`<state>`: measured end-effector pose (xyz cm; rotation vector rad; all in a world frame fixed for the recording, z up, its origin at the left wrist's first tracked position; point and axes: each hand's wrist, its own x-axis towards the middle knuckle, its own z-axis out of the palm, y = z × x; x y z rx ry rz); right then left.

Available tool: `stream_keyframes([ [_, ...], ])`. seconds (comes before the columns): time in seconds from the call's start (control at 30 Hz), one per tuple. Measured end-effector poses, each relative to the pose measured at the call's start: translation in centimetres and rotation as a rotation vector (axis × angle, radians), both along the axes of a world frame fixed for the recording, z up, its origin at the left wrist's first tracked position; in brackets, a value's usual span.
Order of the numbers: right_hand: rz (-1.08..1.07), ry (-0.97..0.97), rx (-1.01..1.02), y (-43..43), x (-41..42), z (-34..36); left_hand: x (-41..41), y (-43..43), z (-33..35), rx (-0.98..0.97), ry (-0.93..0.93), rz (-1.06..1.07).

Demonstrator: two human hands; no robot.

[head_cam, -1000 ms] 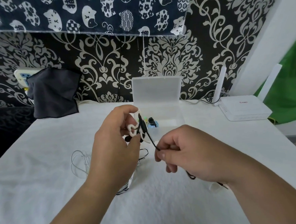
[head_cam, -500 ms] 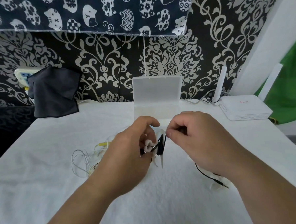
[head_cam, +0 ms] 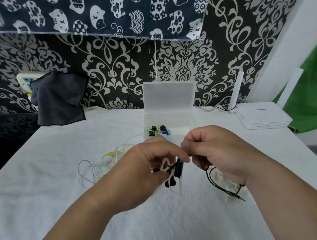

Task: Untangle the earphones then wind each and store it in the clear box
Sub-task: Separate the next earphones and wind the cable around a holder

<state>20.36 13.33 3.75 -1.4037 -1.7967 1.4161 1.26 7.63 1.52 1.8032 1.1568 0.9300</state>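
The left hand (head_cam: 145,168) and right hand (head_cam: 220,157) are bare, as are both forearms (head_cam: 82,221) down to the lower edge.

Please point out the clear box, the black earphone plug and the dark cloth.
clear box (head_cam: 169,98): head view, its upright lid.
black earphone plug (head_cam: 235,195): head view, its jack end.
dark cloth (head_cam: 59,101): head view, its middle.

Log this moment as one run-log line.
step: wind black earphone | left grip: holds its coil | right grip: pinches cord | box: open, stored earphones inside | table: loose earphones
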Motion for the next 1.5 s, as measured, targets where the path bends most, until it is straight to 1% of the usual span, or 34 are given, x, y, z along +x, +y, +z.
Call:
stream_keyframes([
  [0.07, -0.022, 0.082, -0.109, 0.1, 0.0, -0.2, 0.2, -0.1, 0.0, -0.009, -0.024, -0.018],
  [0.17, -0.054, 0.256, -0.27, 0.2, -0.1, -0.2, 0.2, 0.1, 0.1, 0.034, -0.125, 0.011],
  [0.23, -0.071, 0.342, -0.374, 0.5, 0.1, -0.2, -0.4, 0.5, 0.2, 0.068, -0.187, 0.105],
  [0.3, -0.086, 0.364, -0.409, 0.7, 0.5, -0.1, -1.4, 1.0, 0.1, 0.073, -0.225, 0.232],
  [0.4, -0.081, 0.318, -0.32, 0.8, 1.4, -0.1, -2.8, 1.6, -0.2, 0.066, -0.166, 0.395],
  [0.5, -0.083, 0.228, -0.21, 0.8, 2.4, 0.3, -3.5, 1.9, -0.7, 0.085, -0.059, 0.495],
  [0.57, -0.109, 0.214, -0.109, 0.9, 3.0, 0.9, -3.8, 2.0, -0.8, 0.101, 0.003, 0.539],
  [0.7, -0.247, 0.352, 0.045, 1.2, 4.0, 2.7, -3.9, 2.0, -0.9, 0.099, 0.091, 0.564],
  [0.8, -0.376, 0.425, 0.085, 1.2, 4.5, 4.0, -3.8, 1.9, -0.8, 0.106, 0.103, 0.561],
  [0.9, -0.279, 0.506, 0.124, 0.6, 4.7, 5.2, -3.7, 2.0, -0.7, 0.124, 0.11, 0.598],
  [0.93, -0.25, 0.516, 0.174, 0.5, 4.8, 5.6, -3.7, 2.0, -0.7, 0.13, 0.117, 0.629],
  [1.03, -0.26, 0.513, 0.363, 1.0, 6.4, 6.9, -4.2, 2.0, -0.7, 0.133, 0.142, 0.734],
  [1.1, -0.195, 0.483, 0.443, 1.4, 7.3, 7.3, -4.5, 2.1, -0.8, 0.11, 0.141, 0.768],
  [1.13, -0.187, 0.523, 0.443, 1.5, 7.5, 7.3, -4.5, 2.1, -0.8, 0.103, 0.145, 0.759],
  [1.17, -0.225, 0.59, 0.423, 1.7, 7.6, 7.1, -4.3, 2.0, -0.9, 0.1, 0.155, 0.733],
  [1.2, -0.278, 0.591, 0.414, 1.8, 7.5, 6.7, -4.0, 2.0, -0.9, 0.1, 0.162, 0.697],
  [1.23, -0.335, 0.51, 0.435, 1.8, 7.1, 6.1, -3.6, 2.0, -0.9, 0.104, 0.158, 0.656],
  [1.33, -0.448, -0.006, 0.49, 2.4, 6.4, 3.7, -2.7, 1.7, -0.7, 0.137, 0.115, 0.53],
  [1.37, -0.476, -0.149, 0.499, 2.7, 6.4, 2.9, -2.5, 1.7, -0.6, 0.149, 0.106, 0.491],
  [1.4, -0.499, -0.235, 0.502, 2.7, 6.3, 2.5, -2.3, 1.6, -0.5, 0.158, 0.098, 0.456],
  [1.43, -0.501, -0.265, 0.503, 2.7, 6.0, 2.4, -2.1, 1.6, -0.5, 0.163, 0.09, 0.427],
  [1.5, -0.421, -0.208, 0.492, 2.2, 5.1, 2.5, -1.7, 1.4, -0.3, 0.163, 0.072, 0.37],
])
